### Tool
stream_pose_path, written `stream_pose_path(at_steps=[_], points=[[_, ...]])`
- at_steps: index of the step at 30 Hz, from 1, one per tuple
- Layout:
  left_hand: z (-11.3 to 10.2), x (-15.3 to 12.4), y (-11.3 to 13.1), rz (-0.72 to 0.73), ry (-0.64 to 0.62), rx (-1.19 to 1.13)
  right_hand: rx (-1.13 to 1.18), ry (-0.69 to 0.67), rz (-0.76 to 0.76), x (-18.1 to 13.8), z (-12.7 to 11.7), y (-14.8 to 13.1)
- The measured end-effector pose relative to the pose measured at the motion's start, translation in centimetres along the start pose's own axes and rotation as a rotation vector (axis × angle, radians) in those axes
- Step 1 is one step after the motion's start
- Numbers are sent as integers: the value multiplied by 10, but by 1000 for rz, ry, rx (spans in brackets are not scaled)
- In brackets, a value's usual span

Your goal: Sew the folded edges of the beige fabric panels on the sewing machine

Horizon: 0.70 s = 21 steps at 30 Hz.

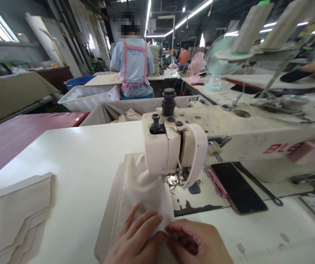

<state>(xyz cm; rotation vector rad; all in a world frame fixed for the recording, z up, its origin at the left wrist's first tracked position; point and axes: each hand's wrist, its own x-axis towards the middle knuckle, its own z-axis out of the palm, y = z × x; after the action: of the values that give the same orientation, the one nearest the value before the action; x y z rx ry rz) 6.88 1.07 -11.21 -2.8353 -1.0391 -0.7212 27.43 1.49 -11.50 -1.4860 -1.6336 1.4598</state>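
Workshop floor, white bench (86, 154) under a cream industrial sewing machine (229, 135). I've got my left hand (137, 238) flat, fingers spread, on the beige folded cloth piece (135, 183) running under the presser foot. Right hand (198, 244) fingers pinched shut on its near edge.

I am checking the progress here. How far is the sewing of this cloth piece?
Looks done: folded pieces are stacked at the table's left. In hand: the left hand lies flat on the cream cloth and the right hand pinches its edge; its far end sits under the sewing machine. Left: the seam's extent cannot be seen.
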Motion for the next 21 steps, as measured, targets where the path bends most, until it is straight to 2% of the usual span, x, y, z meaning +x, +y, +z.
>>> stream_pose_path(at_steps=[3, 8, 13, 17, 21], points=[[0, 9, -10, 20, -99, -157, -22, 67, -42, 9, 0, -5], [0, 14, -22, -131, -218, -427, 106, 72, -10, 23, -4, -4], [0, 23, -23, -305, -181, -541, 191, 37, 30, 22, -17, -4], [11, 32, -16, -458, -120, -487, 280, 107, 86, 8, -21, -1], [16, 28, -14, -458, -52, -389, 411, 141, 108, 6, -19, 8]])
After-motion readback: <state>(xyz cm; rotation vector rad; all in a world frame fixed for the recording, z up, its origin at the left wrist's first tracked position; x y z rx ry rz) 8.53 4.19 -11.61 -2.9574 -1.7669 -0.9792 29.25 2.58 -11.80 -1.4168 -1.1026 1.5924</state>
